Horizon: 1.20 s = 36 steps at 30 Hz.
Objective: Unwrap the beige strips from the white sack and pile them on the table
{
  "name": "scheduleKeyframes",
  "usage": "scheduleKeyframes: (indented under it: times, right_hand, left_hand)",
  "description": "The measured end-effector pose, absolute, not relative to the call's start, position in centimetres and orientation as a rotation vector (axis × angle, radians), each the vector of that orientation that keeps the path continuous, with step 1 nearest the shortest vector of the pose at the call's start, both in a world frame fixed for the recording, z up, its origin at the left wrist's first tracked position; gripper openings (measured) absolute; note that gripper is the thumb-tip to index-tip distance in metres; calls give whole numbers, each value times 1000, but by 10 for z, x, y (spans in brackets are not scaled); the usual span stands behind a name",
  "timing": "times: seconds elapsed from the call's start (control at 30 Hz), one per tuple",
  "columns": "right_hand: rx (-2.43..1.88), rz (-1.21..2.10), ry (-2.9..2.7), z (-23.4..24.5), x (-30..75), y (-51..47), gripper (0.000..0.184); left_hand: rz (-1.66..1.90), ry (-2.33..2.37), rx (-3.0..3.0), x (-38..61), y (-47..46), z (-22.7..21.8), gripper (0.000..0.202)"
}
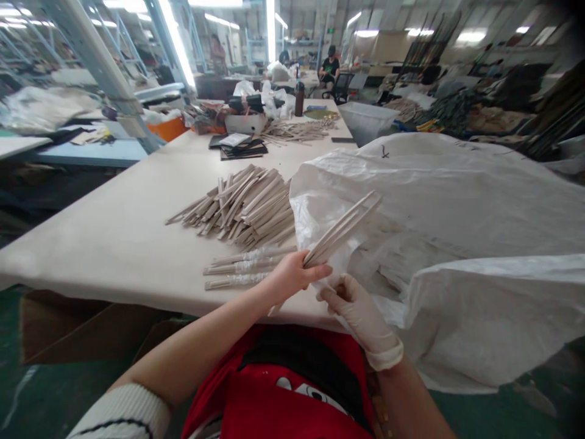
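My left hand (295, 273), bare, is wrapped round a bundle of thin beige strips (343, 228). The strips slant up to the right, and a few ends poke out below the hand. Close beside it, my right hand (359, 308) wears a pale thin glove. Its thumb and fingers are pinched together, and what they hold, if anything, is hidden. Beyond my left hand lies a heap of loose beige strips (249, 204). Several bundles wrapped in clear film (247, 266) lie between that heap and the table's near edge.
A large white woven sack (466, 189) spreads over the right side of the beige table (105, 219), with more strips inside its mouth. Further back are black flat pieces (240, 148), a dark bottle (299, 99) and plastic bags. A person (329, 67) sits at the far end.
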State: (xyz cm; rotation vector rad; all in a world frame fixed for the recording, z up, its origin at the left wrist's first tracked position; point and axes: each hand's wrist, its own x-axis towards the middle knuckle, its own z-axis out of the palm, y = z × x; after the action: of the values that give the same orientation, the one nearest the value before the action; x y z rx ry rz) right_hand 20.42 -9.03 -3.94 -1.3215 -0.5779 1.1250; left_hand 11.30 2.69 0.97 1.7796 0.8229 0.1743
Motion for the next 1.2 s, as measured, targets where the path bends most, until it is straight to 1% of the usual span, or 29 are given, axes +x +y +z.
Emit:
scheduleKeyframes:
  times: [0.13,0.2,0.3,0.47,0.57,0.7,0.8,0.93,1.2]
  right_hand:
    - [-1161,1365,-465,-43,195,-96,35]
    - [-1063,1462,-500,-44,195,-99,31]
    - [-1038,1498,-565,-45,196,-100,27]
    - [-1045,1473,-500,-55,193,-90,27]
    - [-995,1326,-330,-58,199,-86,30]
    - [-881,1180,-137,-53,217,-82,27]
    - [-805,1198,-62,-49,226,-79,27]
    - [-763,1219,-57,-46,228,-73,28]
    - [-755,1155,-94,-41,230,-68,27]
  left_hand:
    - [226,864,1832,131,30,0,25]
    - [251,837,1901,130,31,-3,24]
    - [253,802,1975,128,31,-3,21]
    - [247,800,1947,128,30,0,17]
    - [241,800,1818,117,32,9,18]
    - [186,789,1632,80,30,23,19]
    - [93,810,1570,45,23,27,26]
    - [74,815,1494,13,12,32,33]
    - [-27,856,1425,-13,2,31,35]
